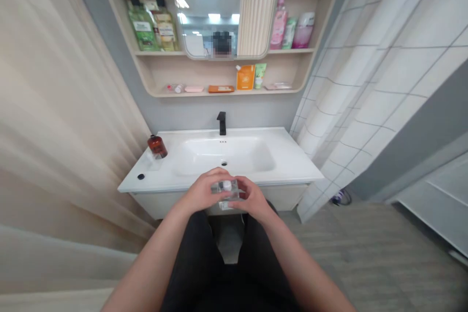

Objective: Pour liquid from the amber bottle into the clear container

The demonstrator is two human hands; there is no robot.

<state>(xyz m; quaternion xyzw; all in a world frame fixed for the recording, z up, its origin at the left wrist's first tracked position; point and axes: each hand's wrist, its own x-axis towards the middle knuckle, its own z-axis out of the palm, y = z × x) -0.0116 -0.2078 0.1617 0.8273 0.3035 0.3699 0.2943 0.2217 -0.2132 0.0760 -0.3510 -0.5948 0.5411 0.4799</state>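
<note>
Between both hands, in front of the sink, is a small clear box with something white and round in it. My left hand [207, 190] grips the left side of the clear box [225, 200], fingers over the top and thumb at the near side. On its right side my right hand [253, 197] is closed round it in the same way. Beyond the hands lies the white washbasin [197, 158] with a black faucet [222, 124]. An amber bottle [158, 146] stands on the counter's left part, a see-through item beside it too faint to name. Nearer the front edge lies a black cap [141, 176].
Above the basin hangs a shelf cabinet [226, 92] with a mirror [204, 9]. It carries several bottles [144, 27], an orange pouch [245, 78] and an orange-brown dish [221, 88]. A beige curtain [73, 107] hangs at left, a checked white curtain [329, 102] at right.
</note>
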